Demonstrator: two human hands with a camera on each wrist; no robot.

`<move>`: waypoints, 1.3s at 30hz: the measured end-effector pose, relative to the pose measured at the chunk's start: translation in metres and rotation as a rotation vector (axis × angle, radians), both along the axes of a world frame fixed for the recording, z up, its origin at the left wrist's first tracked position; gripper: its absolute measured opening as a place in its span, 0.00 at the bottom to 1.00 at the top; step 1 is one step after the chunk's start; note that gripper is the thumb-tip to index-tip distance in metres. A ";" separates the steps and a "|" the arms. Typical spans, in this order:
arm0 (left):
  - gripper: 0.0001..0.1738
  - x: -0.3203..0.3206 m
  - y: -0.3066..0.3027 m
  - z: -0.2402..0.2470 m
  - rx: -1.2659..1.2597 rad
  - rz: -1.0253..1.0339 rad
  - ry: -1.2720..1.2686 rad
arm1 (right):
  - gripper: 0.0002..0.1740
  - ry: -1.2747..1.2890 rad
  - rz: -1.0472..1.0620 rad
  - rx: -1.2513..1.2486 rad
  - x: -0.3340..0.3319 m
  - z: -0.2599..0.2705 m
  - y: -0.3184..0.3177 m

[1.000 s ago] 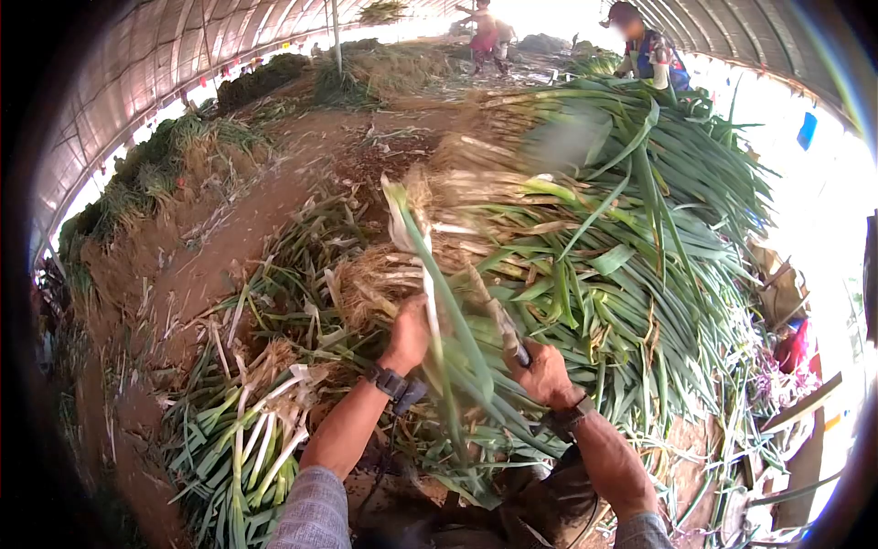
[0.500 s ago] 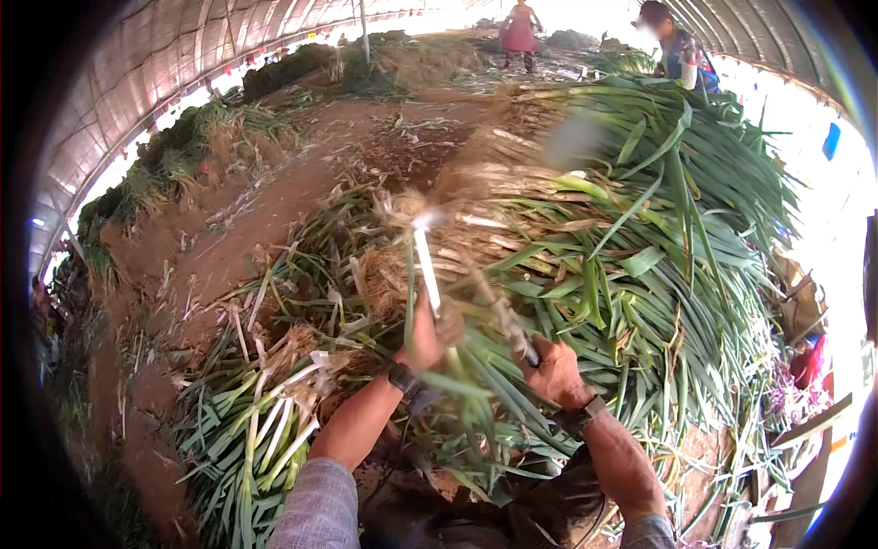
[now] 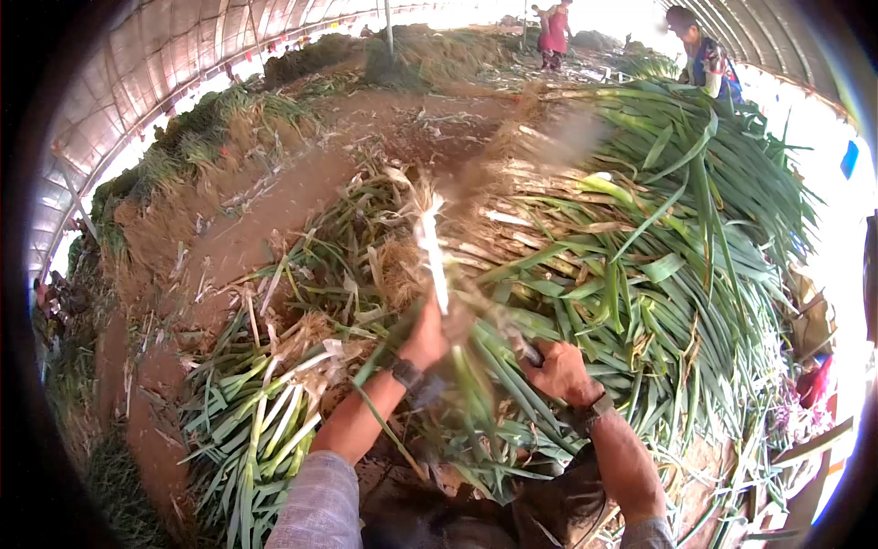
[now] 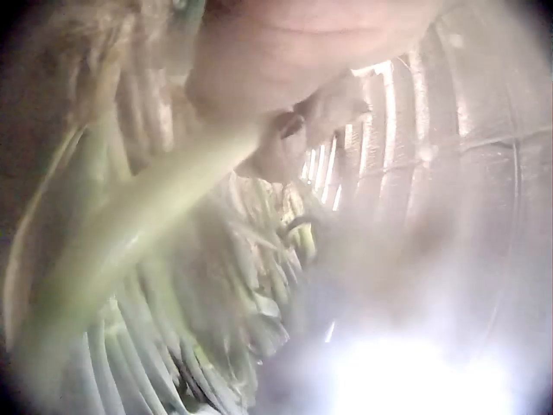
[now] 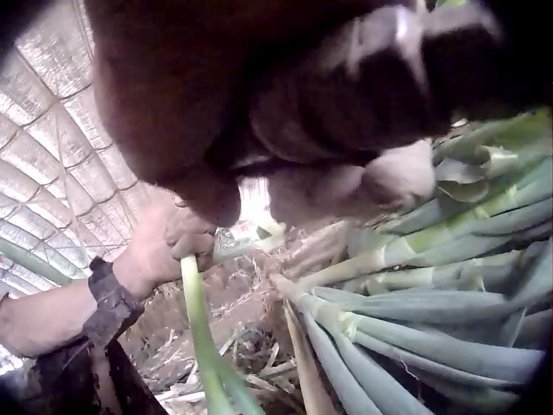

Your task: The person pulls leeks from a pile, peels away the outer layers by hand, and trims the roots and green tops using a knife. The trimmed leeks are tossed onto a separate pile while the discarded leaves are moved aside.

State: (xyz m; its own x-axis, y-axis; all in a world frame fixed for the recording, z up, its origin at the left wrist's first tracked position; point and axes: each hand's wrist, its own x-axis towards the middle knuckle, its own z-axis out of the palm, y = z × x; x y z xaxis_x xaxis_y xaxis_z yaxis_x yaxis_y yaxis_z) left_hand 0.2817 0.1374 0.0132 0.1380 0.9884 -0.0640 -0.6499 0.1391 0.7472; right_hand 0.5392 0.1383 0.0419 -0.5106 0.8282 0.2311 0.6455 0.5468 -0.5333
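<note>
In the head view, my left hand [image 3: 432, 337] grips a leek [image 3: 431, 247] around its pale shaft, roots up and green leaves hanging below, partly blurred. The left wrist view shows the hand [image 4: 298, 56] close above the green-white stalk [image 4: 147, 203]. My right hand [image 3: 560, 373], just right of it, curls around the dark handle [image 3: 525, 349] of a tool whose far end is blurred. A thick dark cylindrical part [image 5: 346, 91] lies in the right hand [image 5: 164, 104] in the right wrist view; the tool's tip cannot be made out.
A large heap of leeks [image 3: 668, 256] spreads to the right, roots inward. Trimmed-looking leeks [image 3: 261, 430] lie at lower left, beside scattered leaves. Bare soil [image 3: 274, 192] runs behind. A person in red [image 3: 552, 35] stands far back, another person [image 3: 706, 59] at back right.
The long green leaf that crossed the leek's pale shaft has dropped away from it, leaving the shaft bare. The head view has shifted left. The person in red has turned.
</note>
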 end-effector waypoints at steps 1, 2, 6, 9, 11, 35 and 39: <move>0.37 -0.009 0.005 -0.005 0.167 0.109 0.133 | 0.22 -0.099 0.054 -0.060 0.006 -0.005 0.002; 0.37 -0.021 0.012 -0.009 0.134 0.226 0.099 | 0.24 -0.214 0.040 -0.058 0.012 -0.019 0.005; 0.34 -0.077 -0.006 0.059 0.115 0.803 0.230 | 0.28 -0.308 -0.016 -0.215 0.030 -0.020 0.010; 0.32 -0.134 -0.031 0.102 0.204 0.982 0.439 | 0.31 -0.383 -0.010 -0.192 0.041 -0.036 0.011; 0.30 -0.169 -0.050 0.133 0.125 1.031 0.582 | 0.25 -0.537 0.033 -0.230 0.039 -0.035 0.010; 0.21 -0.088 -0.008 -0.048 -0.004 -0.019 0.772 | 0.23 -0.497 0.052 -0.210 0.020 -0.059 0.049; 0.17 -0.041 0.019 -0.104 -0.048 0.052 0.881 | 0.23 -0.502 0.101 -0.458 0.017 -0.027 0.019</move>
